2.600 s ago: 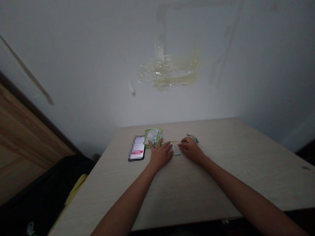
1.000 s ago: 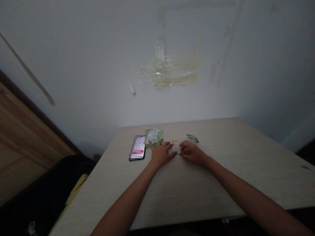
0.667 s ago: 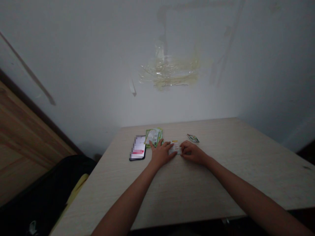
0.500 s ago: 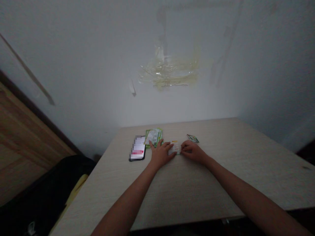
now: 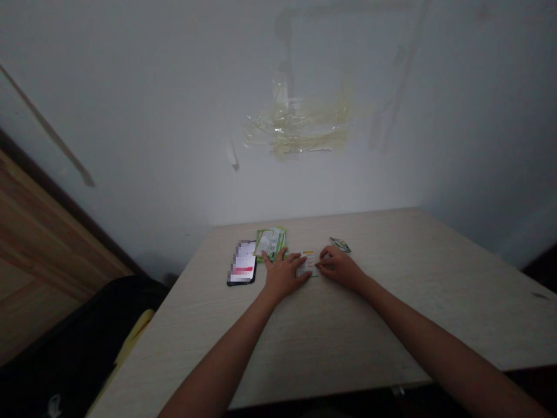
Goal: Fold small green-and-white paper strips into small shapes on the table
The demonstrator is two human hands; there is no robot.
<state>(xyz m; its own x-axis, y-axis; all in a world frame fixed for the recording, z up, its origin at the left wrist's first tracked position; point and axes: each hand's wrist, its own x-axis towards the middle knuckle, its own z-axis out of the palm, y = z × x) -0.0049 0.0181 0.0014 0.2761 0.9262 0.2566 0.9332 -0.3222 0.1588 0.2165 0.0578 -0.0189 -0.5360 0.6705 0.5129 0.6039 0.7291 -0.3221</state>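
From my feed I can't read the white card (image 5: 307,265): it's too small, and the left hand (image 5: 282,276) covers its left side. The phone (image 5: 242,264) is partly pixelated, and both forearms (image 5: 226,343) run out of my view at the bottom. The left hand lies palm down, fingers spread and unclenched, the outer ones over the near edge of the green packets (image 5: 270,239). The right hand (image 5: 342,269) has bent fingers at the card's right edge; whether they pinch it, I cannot tell. The card rests on the counter (image 5: 435,278), between the hands.
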